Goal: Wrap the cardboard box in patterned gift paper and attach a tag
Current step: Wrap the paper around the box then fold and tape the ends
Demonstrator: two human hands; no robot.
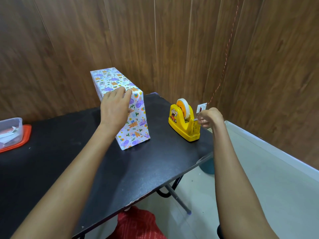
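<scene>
A tall box (136, 121) wrapped in white paper with purple and orange cartoon prints stands upright on the black table (155, 169). My left hand (115, 107) rests on its near top edge, fingers laid over the top. To the right sits a yellow tape dispenser (183, 123) with a white tape roll. My right hand (209, 117) is at the dispenser's cutter end, fingers curled and pinching a strip of clear tape (196, 119). A small white tag (201, 107) shows just above that hand; whether the hand holds it is unclear.
A clear plastic tub on an orange lid (12, 135) with paper scraps stands at the table's left edge. A red twisted cord (226, 54) hangs along the wood-panel wall. The table's right edge lies near the dispenser, with a teal bin (208, 165) below it.
</scene>
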